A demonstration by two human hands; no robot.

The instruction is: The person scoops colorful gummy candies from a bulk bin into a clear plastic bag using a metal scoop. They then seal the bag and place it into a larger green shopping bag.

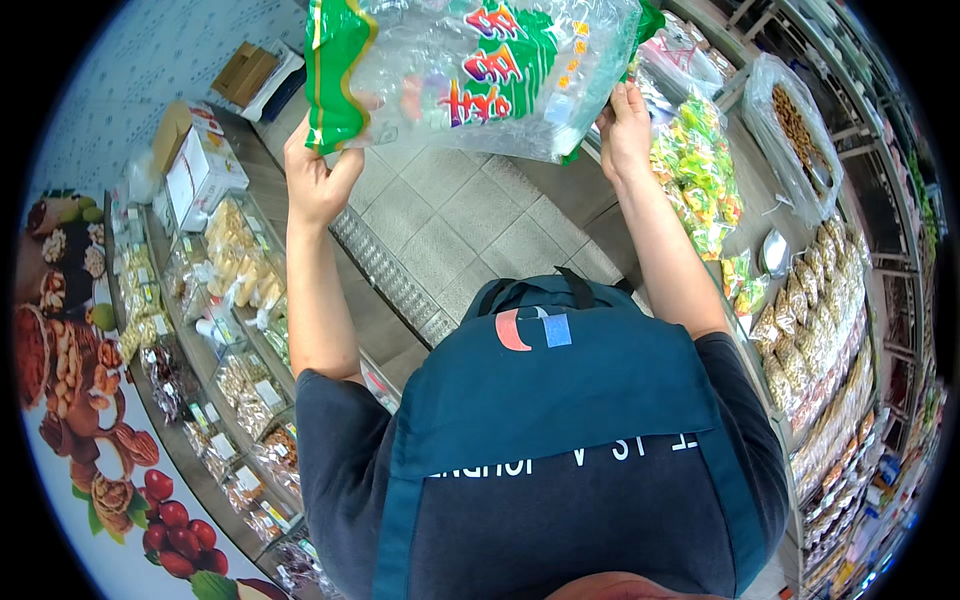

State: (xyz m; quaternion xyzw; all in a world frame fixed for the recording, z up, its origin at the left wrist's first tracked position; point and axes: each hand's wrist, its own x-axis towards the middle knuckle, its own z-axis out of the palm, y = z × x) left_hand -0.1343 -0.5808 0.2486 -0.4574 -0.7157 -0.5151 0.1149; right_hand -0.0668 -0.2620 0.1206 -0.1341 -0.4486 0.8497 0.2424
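Both my hands hold up a large clear plastic packaging bag (420, 67) with green printed ends and red writing. It looks slack and crumpled, and its top runs out of the picture. My left hand (322, 176) pinches the lower corner at the green end, thumb in front. At the opposite end, my right hand (628, 131) grips the bag's edge. Below the bag shows the tiled floor (450, 202). To the right of my right hand is a heap of small green and yellow wrapped packets (694, 165).
Shelves of bagged dried foods (251, 382) line the left, with a white carton (206, 176) above. On the right counter are a metal scoop (775, 253), an open bag of brown pieces (799, 135) and rows of nut packets (814, 315). A teal apron (555, 375) covers my chest.
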